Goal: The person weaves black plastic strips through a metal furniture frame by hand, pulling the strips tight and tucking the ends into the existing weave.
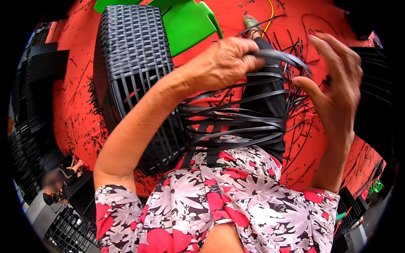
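the left hand is closed on a dark strip, pinched between thumb and fingers; its fingertips are blurred. the strip bows out to the right, and its far end lies in the gap between the thumb and fingers of the right hand. that hand is open, fingers spread, apparently holding nothing; whether the strip touches it cannot be told.

the woven piece is to the left of both hands, its long axis running from near the person's lap out toward the far edge of the view. the left hand is clearly the nearer one, with its forearm crossing in front of the piece's near half; the right hand is well apart from it. the far part is closely woven, while the near part shows bare parallel strands.

from its right side, loose strips run crosswise over the person's trouser leg, below both hands.

farther out, a green chair is just beyond the piece, cut scraps litter the red floor, and a co-worker is at the lower left.
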`<control>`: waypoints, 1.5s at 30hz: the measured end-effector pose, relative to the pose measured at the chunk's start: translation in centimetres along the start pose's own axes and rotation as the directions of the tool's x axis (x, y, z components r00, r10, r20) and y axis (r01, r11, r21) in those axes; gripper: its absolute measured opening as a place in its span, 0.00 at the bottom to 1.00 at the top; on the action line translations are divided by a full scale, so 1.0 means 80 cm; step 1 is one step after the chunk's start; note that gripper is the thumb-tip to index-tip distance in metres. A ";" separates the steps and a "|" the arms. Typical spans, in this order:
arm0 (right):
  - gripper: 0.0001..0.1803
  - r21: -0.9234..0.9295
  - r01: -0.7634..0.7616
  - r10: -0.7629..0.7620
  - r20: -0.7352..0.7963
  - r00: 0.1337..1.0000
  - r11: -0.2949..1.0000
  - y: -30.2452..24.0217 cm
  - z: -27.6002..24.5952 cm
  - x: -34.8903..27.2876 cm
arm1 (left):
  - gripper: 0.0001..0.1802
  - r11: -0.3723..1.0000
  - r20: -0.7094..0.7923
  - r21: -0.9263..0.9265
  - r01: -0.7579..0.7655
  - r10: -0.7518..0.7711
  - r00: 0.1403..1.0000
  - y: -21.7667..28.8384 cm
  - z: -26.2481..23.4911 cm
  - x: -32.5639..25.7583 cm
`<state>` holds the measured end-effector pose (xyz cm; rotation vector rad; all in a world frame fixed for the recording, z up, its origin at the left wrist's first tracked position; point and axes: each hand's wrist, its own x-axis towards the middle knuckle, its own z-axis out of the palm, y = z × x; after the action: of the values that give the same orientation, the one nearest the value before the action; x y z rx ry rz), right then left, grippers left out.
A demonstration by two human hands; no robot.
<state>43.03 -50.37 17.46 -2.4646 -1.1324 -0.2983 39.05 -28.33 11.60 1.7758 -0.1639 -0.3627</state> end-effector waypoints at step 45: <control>0.27 0.624 -0.530 0.041 0.625 0.780 0.574 -0.028 0.074 -0.014 | 0.22 0.391 -0.089 -0.916 0.090 -0.416 0.905 -0.016 0.108 -0.102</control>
<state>40.70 -47.16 12.37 -1.8617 -0.7289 0.9159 28.42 -33.54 9.90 0.7072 0.4939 -0.2954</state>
